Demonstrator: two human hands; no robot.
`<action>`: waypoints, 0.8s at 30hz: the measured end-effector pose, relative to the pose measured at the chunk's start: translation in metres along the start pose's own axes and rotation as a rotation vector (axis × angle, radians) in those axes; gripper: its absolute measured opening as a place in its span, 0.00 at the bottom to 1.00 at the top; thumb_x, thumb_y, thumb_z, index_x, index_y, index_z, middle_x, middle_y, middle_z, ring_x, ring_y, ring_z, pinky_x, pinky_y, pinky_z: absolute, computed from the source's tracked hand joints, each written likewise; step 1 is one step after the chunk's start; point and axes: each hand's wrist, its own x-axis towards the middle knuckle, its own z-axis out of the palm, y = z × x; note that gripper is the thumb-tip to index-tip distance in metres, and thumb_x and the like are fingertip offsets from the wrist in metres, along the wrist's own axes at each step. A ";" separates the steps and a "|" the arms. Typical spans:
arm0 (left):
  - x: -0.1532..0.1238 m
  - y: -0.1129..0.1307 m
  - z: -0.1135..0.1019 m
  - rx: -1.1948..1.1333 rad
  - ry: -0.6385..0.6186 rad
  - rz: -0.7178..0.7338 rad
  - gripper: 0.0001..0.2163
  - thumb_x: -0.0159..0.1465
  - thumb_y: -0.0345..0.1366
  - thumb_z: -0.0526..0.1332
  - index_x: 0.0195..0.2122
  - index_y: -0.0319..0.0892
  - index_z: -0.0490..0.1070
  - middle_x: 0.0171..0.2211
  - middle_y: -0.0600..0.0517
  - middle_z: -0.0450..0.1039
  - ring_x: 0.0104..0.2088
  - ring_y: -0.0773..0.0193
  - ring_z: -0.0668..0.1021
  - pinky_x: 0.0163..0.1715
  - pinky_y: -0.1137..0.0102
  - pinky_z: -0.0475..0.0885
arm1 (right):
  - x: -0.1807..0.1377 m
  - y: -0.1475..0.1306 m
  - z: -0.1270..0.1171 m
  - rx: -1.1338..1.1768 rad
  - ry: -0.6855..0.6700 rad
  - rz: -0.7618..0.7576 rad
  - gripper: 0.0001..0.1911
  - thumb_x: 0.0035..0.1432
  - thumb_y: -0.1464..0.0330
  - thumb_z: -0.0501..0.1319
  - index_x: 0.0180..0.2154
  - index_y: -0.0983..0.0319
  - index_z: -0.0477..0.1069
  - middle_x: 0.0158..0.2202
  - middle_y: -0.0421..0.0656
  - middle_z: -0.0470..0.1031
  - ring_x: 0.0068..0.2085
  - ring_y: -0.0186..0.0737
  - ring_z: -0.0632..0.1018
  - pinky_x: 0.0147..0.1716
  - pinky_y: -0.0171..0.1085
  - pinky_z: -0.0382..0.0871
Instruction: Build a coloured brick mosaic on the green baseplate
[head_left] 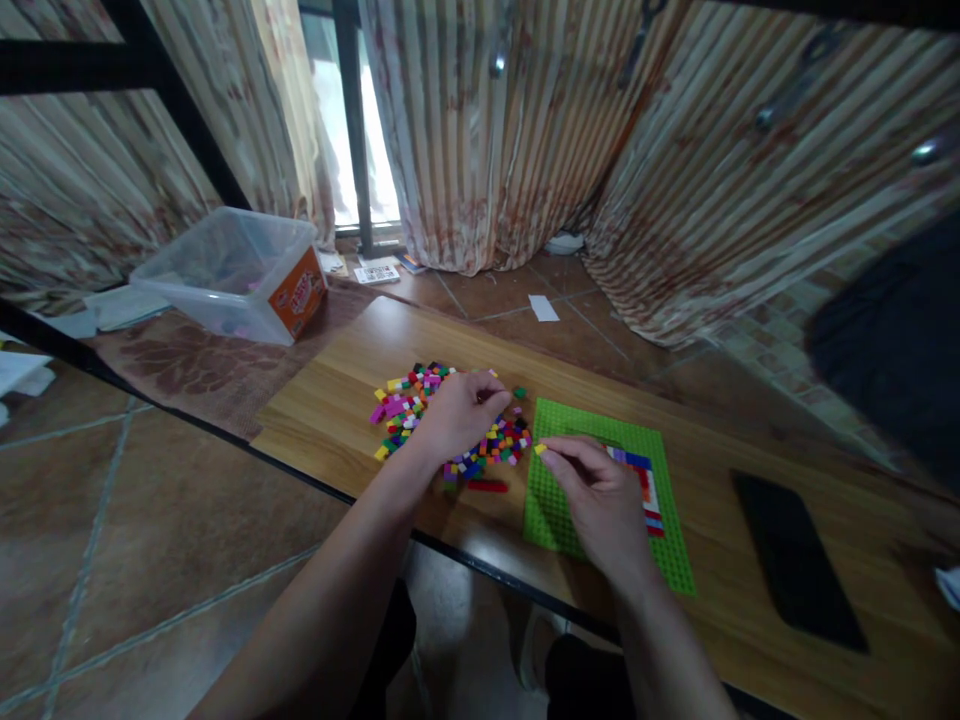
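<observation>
A pile of small multicoloured toy bricks [405, 405] is spread over the wooden table. My left hand [461, 410] is over the right part of this pile, its fingers curled and pinched together; whether anything is between them is hidden. Between the thumb and fingertips of my right hand [600, 490] is a small yellow brick [540, 449]. That hand is above the left side of a green studded baseplate [551, 510]. Partly covered by the hand, a patch of blue, red, white and orange bricks [649, 490] sits on the baseplate's right half.
A long red brick [487, 486] lies at the pile's near edge. To the right of the baseplate is a black phone-like slab [799, 560] on the wooden table [322, 395]. Beyond the table's left end stands a clear plastic bin [225, 285] with an orange label. Curtains hang behind.
</observation>
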 end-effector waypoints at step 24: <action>-0.033 0.037 0.086 0.079 -0.371 -0.008 0.11 0.61 0.27 0.55 0.29 0.38 0.77 0.22 0.53 0.73 0.24 0.68 0.71 0.25 0.75 0.61 | -0.012 0.033 -0.071 -0.465 -0.068 -0.096 0.04 0.55 0.65 0.64 0.31 0.53 0.80 0.47 0.43 0.73 0.49 0.47 0.72 0.50 0.52 0.66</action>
